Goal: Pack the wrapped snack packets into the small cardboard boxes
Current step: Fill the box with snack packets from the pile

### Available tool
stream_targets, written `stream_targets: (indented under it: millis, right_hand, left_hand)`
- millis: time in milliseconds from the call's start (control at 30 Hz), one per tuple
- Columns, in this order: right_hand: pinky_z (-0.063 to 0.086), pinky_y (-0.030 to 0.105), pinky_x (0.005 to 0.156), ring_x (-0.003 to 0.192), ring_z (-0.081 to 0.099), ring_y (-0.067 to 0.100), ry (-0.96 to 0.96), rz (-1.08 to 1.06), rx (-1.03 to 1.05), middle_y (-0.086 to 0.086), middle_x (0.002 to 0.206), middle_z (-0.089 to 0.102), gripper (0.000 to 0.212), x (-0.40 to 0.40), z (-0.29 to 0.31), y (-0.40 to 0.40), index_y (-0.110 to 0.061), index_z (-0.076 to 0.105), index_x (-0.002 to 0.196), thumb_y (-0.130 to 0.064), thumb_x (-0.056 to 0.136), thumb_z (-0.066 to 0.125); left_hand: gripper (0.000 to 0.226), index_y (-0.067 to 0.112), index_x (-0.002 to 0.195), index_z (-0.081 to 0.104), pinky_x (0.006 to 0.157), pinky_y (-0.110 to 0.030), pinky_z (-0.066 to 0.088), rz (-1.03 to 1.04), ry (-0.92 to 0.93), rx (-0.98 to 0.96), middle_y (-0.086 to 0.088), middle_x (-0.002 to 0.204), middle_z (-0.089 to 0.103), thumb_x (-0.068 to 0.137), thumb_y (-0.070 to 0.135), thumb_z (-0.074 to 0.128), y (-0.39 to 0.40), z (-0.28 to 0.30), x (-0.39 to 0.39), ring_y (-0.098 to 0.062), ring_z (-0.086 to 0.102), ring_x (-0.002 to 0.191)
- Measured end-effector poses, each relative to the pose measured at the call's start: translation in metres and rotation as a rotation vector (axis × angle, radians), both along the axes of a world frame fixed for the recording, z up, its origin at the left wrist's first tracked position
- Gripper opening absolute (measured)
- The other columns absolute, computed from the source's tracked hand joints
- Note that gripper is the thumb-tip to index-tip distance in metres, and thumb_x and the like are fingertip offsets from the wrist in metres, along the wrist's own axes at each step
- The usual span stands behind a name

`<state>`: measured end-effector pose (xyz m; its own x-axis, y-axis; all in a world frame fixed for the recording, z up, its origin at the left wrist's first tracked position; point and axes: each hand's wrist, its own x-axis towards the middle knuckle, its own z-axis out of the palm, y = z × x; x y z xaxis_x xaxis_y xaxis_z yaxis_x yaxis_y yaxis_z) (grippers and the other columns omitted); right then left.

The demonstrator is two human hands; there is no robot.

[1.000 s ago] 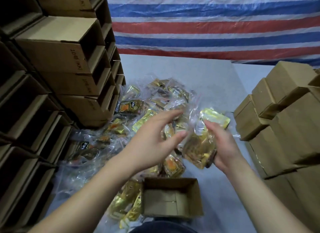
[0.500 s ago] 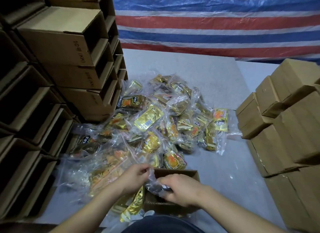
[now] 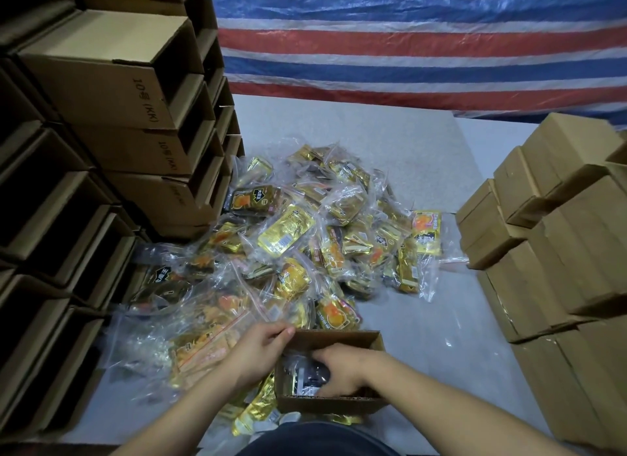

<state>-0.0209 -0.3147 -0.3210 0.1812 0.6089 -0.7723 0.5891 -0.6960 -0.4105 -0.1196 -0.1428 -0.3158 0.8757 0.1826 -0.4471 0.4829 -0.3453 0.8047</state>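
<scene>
A person's right hand (image 3: pixel 342 370) presses down inside the small open brown cardboard box (image 3: pixel 339 401) nearest the camera, fingers curled over a clear-wrapped snack packet (image 3: pixel 303 376) that a second ago was held up above the pile; the packet is now in the box, so this carton looks close to filled with its share. The left hand (image 3: pixel 261 348) grips the box's left wall near the far corner, steadying it. Just beyond the box, a loose heap of glossy gold-foil snack packets in crinkled transparent bags (image 3: pixel 291 238) spreads over the grey table (image 3: pixel 424 337), much of it unpacked. Left of the box, open-ended brown corrugated cartons (image 3: pixel 112 92) are stacked in tiers, dark mouths showing; right of it stand closed matte tan boxes (image 3: pixel 556 238), flaps shut. Farthest from the box hangs a woven tarpaulin striped red, white and blue (image 3: pixel 407 38)
</scene>
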Motion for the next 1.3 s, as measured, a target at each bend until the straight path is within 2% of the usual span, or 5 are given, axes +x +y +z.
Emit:
stream_targets:
  millis: [200,400,700,967,1300]
  right_hand:
    - [0.044,0.035,0.084,0.095,0.059,0.021,0.111,-0.063,-0.006,0.004,0.107,0.064,0.033,0.009,0.013,-0.005,-0.021,0.064,0.107,-0.045,0.103,0.042]
    - [0.021,0.031,0.111,0.145,0.031,0.025,0.170,-0.147,-0.099,0.011,0.159,0.032,0.056,-0.012,-0.006,0.017,-0.017,0.034,0.153,-0.046,0.106,0.024]
    - [0.045,0.020,0.072,0.082,0.059,-0.001,0.226,-0.479,0.244,-0.016,0.092,0.067,0.024,0.006,0.048,-0.038,-0.043,0.066,0.098,-0.056,0.096,0.046]
    - [0.048,0.029,0.092,0.095,0.067,0.016,0.094,-0.859,0.447,0.004,0.098,0.072,0.019,0.030,0.056,-0.062,-0.026,0.069,0.093,-0.028,0.102,0.052]
    - [0.050,0.020,0.075,0.081,0.067,0.002,0.064,-1.018,0.477,-0.008,0.089,0.073,0.022,0.072,0.051,-0.050,-0.032,0.069,0.089,-0.029,0.101,0.050]
  left_hand:
    - [0.023,0.033,0.091,0.071,0.071,-0.017,0.045,-0.010,0.014,0.005,0.012,0.084,0.071,0.102,0.034,0.050,-0.001,0.002,0.001,-0.002,0.063,0.079]
    - [0.024,0.042,0.085,0.066,0.067,-0.011,0.040,-0.094,0.013,0.061,0.027,0.077,0.065,0.102,0.035,0.049,-0.003,0.004,0.000,0.007,0.059,0.076]
    - [0.016,0.038,0.110,0.061,0.088,-0.023,0.052,-0.013,-0.206,0.343,0.018,0.105,0.066,0.100,0.036,0.050,0.013,0.026,0.068,0.008,0.059,0.092]
    - [0.102,0.012,0.156,0.011,0.113,-0.046,0.035,-0.059,0.149,0.732,-0.017,0.155,0.030,0.083,0.049,0.071,0.050,0.024,0.207,-0.034,0.036,0.140]
    - [0.090,0.010,0.148,0.024,0.101,-0.049,0.046,0.006,0.195,0.768,-0.014,0.130,0.053,0.079,0.032,0.078,0.063,-0.007,0.225,-0.031,0.051,0.120]
